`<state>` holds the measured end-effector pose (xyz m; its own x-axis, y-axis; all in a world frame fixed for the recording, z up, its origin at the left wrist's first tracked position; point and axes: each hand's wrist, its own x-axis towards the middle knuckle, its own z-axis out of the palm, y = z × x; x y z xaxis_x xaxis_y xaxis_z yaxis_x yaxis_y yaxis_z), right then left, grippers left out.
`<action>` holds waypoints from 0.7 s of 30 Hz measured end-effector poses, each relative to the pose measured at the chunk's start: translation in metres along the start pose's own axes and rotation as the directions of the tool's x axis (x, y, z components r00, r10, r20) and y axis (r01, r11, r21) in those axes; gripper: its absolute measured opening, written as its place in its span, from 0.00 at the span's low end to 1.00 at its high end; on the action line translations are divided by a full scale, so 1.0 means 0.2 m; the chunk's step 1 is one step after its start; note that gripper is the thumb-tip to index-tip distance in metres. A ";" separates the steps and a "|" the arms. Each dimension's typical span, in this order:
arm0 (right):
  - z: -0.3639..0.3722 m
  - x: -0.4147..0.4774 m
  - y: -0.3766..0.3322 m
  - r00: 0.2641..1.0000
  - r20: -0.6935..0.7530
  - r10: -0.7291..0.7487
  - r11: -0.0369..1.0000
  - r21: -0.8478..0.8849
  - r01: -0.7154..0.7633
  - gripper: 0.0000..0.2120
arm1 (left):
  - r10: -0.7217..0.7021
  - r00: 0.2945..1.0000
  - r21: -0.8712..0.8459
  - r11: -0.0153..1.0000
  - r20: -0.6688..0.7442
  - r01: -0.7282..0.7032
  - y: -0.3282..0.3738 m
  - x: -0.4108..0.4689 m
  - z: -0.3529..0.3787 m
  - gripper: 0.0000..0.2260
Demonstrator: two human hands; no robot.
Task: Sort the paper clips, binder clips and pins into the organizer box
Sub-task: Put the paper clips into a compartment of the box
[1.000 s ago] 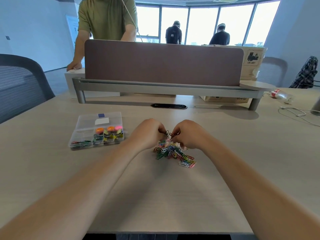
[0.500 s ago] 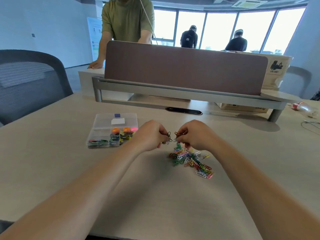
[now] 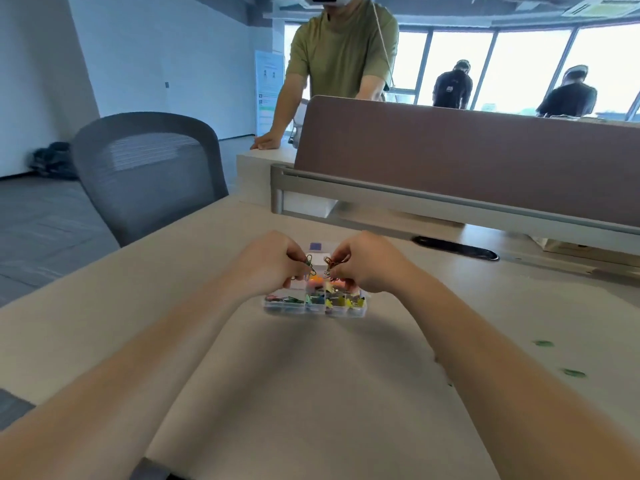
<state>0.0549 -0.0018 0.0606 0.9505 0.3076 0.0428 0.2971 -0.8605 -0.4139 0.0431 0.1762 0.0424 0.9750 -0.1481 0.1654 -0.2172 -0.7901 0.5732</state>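
Over the organizer box (image 3: 313,311): the left hand (image 3: 272,263) and the right hand (image 3: 372,263) are held close together, not touching.
Left hand: green paper clips (image 3: 309,264) are pinched in its curled fingers.
Right hand: an orange paper clip (image 3: 330,262) is pinched in its curled fingers.
Front compartments: coloured binder clips (image 3: 341,301) are seen inside.
Bench (image 3: 311,393): the box is carried on it, before a brown divider (image 3: 467,161).
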 end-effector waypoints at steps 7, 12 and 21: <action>0.16 0.23 -0.14 0.999 0.049 0.013 1.000 -0.003 -0.013 0.05 | -0.067 0.998 0.016 0.998 0.005 0.067 -0.20 0.05 -0.09 0.07; 0.22 0.31 -0.17 0.992 0.113 0.050 0.998 -0.038 -0.046 0.06 | -0.105 0.994 0.038 0.994 0.030 0.104 -0.28 0.09 -0.07 0.05; 0.29 0.40 -0.19 0.990 0.132 0.054 0.974 -0.223 -0.024 0.04 | -0.102 0.993 0.021 0.995 0.056 0.101 -0.31 0.12 -0.03 0.04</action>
<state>0.1144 0.0800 0.0272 0.9450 0.3112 -0.1003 0.2871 -0.9366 -0.2011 0.0805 0.2261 0.0160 0.9932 -0.0993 0.0610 -0.1163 -0.8133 0.5701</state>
